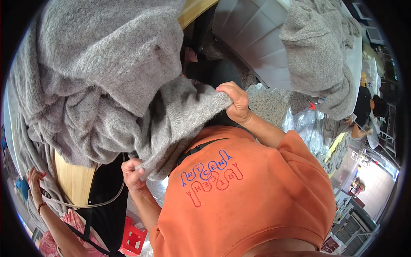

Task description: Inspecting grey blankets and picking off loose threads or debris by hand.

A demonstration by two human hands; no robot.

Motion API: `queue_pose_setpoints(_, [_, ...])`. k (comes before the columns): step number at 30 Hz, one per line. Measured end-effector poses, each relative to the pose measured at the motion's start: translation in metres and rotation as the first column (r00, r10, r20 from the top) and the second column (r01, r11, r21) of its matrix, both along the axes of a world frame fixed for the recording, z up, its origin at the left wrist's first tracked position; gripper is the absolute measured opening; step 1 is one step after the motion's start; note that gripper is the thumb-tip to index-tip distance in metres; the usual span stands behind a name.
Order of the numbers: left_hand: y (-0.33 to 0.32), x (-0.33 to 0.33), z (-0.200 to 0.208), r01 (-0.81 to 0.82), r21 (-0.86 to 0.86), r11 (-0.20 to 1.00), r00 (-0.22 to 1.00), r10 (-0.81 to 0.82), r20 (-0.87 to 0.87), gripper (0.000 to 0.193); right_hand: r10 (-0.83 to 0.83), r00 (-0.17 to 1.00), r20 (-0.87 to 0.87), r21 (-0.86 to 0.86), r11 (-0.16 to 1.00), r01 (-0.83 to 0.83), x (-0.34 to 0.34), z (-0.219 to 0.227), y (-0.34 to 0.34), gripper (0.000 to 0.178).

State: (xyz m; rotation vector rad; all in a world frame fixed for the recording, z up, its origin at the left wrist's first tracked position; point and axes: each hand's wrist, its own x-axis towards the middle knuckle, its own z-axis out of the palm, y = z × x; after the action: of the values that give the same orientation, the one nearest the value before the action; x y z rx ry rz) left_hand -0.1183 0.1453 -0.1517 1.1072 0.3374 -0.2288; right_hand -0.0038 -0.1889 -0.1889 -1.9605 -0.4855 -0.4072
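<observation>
Head view shows the left hand (134,175) and the right hand (235,102), each grip holding an edge of the grey knit cloth (184,113); this cloth is before the orange shirt (257,184), beside a heaped knit pile (107,55) on the table (72,182).

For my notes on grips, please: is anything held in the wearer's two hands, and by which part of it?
A grey knitted cloth, by its edge: the left hand and the right hand grip it at two separate places.
</observation>
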Motion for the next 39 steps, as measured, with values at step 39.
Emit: queue_pose_setpoints(39, [-0.015, -0.017, -0.046, 0.388, 0.429, 0.816, 0.897, -0.229, -0.378, 0.014, -0.391, 0.575, -0.719, 0.411, 0.428, 0.805, 0.031, -0.094, -0.074, 0.02])
